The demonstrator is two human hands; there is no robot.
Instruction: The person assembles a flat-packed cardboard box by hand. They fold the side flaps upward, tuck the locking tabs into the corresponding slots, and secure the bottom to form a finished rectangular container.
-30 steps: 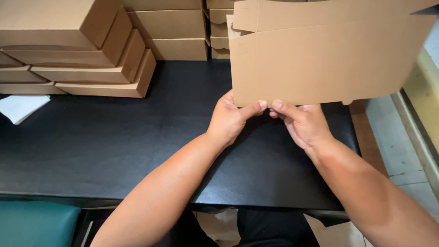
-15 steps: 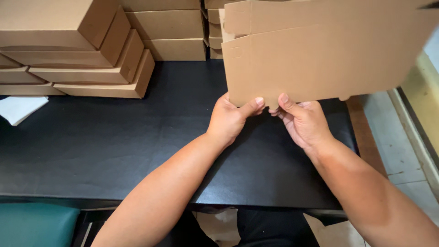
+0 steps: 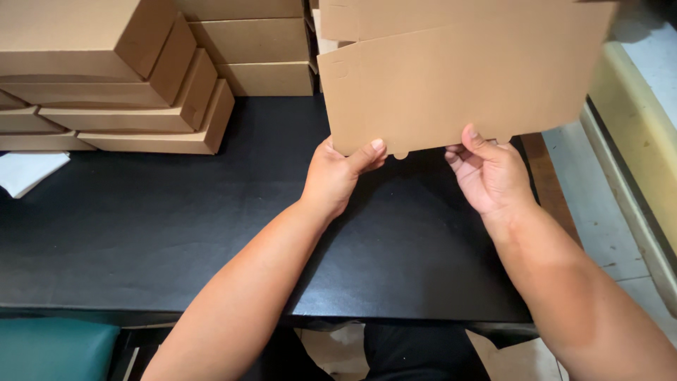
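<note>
A flat, unfolded brown cardboard box blank (image 3: 458, 77) is held up above the black table (image 3: 141, 233). My left hand (image 3: 337, 176) pinches its lower left edge, thumb on the near face. My right hand (image 3: 490, 173) grips the lower edge further right, thumb also on the near face. The sheet tilts slightly, its top flap creased along a fold line near the upper edge.
Stacks of assembled flat brown boxes (image 3: 120, 77) fill the table's back left, with more boxes (image 3: 261, 42) behind centre. A white paper (image 3: 28, 173) lies at the left edge. A green seat (image 3: 56, 349) is at bottom left; tiled floor (image 3: 606, 212) to the right.
The cardboard blank has shifted left and a little up. My hands have moved apart along its lower edge, the right hand sliding to the right.
</note>
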